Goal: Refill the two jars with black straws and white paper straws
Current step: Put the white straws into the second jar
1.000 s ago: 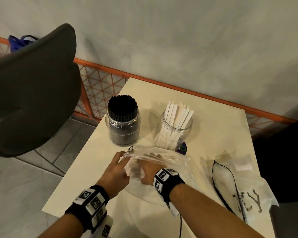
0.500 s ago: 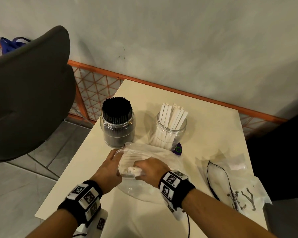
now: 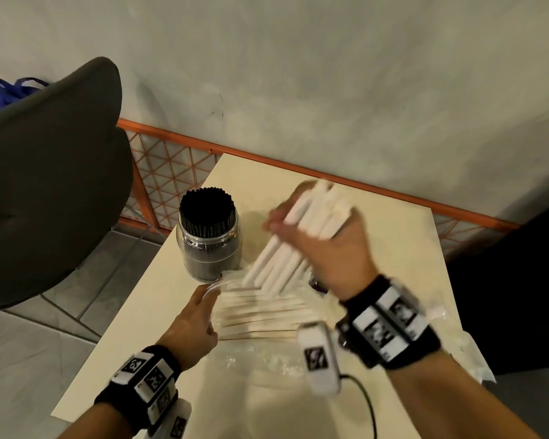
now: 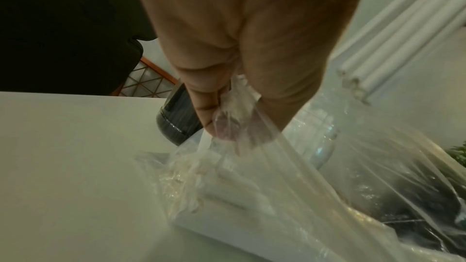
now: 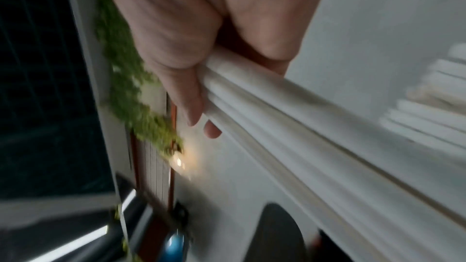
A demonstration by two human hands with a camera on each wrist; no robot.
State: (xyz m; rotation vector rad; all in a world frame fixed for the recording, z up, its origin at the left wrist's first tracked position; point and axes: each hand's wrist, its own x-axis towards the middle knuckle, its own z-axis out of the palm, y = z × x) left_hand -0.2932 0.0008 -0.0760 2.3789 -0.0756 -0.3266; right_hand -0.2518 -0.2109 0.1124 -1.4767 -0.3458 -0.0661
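Head view: the right hand (image 3: pixel 330 248) is lifting a fistful of white paper straws (image 3: pixel 286 255), fingers clamped round the middle of the bundle, blurred by motion. The lower straw ends are hanging just above the plastic bag (image 3: pixel 267 312) lying on the tabletop (image 3: pixel 393 242). The left hand (image 3: pixel 191 324) is pinning the bag's mouth, with more straws lying flat inside just beyond its fingers. The jar of black straws (image 3: pixel 208 232) is standing full just past the left fingertips; the white-straw jar is hiding behind the right hand.

Left wrist view: thumb and fingers (image 4: pixel 209 111) are pinching a fold of the plastic bag (image 4: pixel 277 176); the raised bundle is passing up and to the right.

Right wrist view: the right hand (image 5: pixel 196 51) is wrapping tight on the white paper straws (image 5: pixel 290 136), which are fanning away from the palm.

To do this well, probably keep the bag pinned, square the bundle upright, line the ends over the jar mouth before loosening, lest strays splay out.
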